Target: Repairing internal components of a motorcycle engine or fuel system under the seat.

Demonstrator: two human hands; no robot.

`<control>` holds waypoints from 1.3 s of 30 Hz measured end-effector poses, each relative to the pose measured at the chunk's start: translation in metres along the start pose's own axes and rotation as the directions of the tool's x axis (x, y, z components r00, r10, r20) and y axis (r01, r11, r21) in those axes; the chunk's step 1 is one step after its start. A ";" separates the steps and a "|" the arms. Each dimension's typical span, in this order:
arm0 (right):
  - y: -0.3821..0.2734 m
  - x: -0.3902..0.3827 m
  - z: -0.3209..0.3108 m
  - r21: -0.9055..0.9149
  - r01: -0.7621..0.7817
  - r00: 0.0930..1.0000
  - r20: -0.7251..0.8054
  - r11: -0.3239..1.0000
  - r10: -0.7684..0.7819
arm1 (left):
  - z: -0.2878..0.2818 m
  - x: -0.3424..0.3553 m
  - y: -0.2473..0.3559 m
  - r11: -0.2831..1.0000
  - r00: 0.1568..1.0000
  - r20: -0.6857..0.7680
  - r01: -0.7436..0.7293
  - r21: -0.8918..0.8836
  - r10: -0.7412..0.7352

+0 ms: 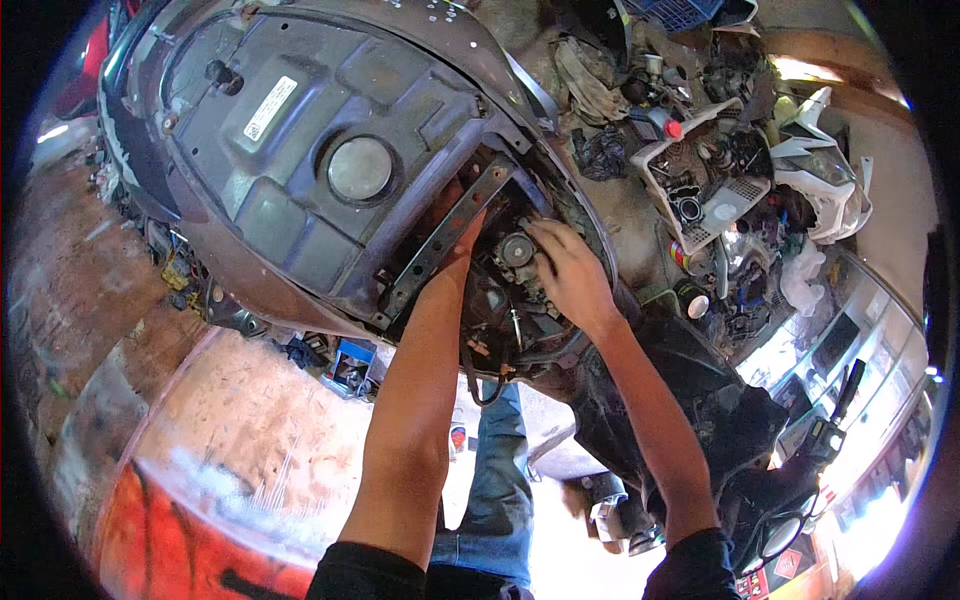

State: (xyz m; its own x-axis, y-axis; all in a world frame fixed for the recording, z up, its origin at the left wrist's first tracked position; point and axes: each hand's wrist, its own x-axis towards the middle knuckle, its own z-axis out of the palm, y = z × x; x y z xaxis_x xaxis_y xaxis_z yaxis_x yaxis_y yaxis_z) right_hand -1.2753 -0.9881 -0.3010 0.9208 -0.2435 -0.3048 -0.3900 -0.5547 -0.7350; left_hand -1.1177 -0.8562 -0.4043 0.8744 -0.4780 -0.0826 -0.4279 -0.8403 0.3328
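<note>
A scooter's bodywork lies before me with its seat off, and the dark plastic fuel tank (300, 130) with its round metal cap (360, 168) shows on top. My left hand (465, 225) reaches in beneath a drilled metal crossbar (447, 237) at the tank's edge; its fingers are hidden there. To the right of it, in the engine opening, sits a carburetor (515, 250) with a round dark top. My right hand (575, 270) is curled against the carburetor's right side, thumb and fingers touching it. A thin cable end (516, 328) stands below it.
Loose parts, rags (590, 80) and a light plastic tray (725, 215) cover the floor at the right. White fairing pieces (820, 180) lie farther out. The handlebar (830, 430) is at the lower right. A blue box (350, 365) stands left of my left forearm.
</note>
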 end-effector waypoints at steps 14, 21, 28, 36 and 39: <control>0.001 0.060 0.035 -0.395 0.061 0.900 0.420 0.917 0.121 | 0.054 -0.005 -0.033 0.999 0.998 -0.058 -0.027 0.026 0.029; 0.008 0.119 0.034 -0.473 -0.059 0.579 0.701 0.879 0.416 | 0.071 -0.008 -0.035 0.986 0.974 -0.179 -0.119 0.120 0.140; 0.003 0.113 0.048 -0.570 -0.035 0.572 0.662 0.821 0.484 | 0.024 0.001 -0.006 0.982 0.990 -0.131 0.026 -0.185 -0.051; 0.040 0.102 0.076 -0.599 -0.108 0.776 0.448 0.794 0.444 | 0.055 -0.007 -0.012 0.987 0.989 -0.145 -0.035 -0.154 0.012; 0.045 0.103 0.080 -0.586 -0.058 0.758 0.501 0.809 0.418 | 0.068 -0.001 -0.013 0.977 0.967 -0.256 -0.035 -0.212 -0.020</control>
State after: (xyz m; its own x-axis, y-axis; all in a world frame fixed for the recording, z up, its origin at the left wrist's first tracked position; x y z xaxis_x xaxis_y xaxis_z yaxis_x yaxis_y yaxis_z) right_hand -1.1968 -0.9743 -0.4136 0.5398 -0.0174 -0.8416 -0.3748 -0.9002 -0.2218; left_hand -1.1285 -0.8619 -0.4722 0.9124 -0.3795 0.1535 -0.4005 -0.7497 0.5269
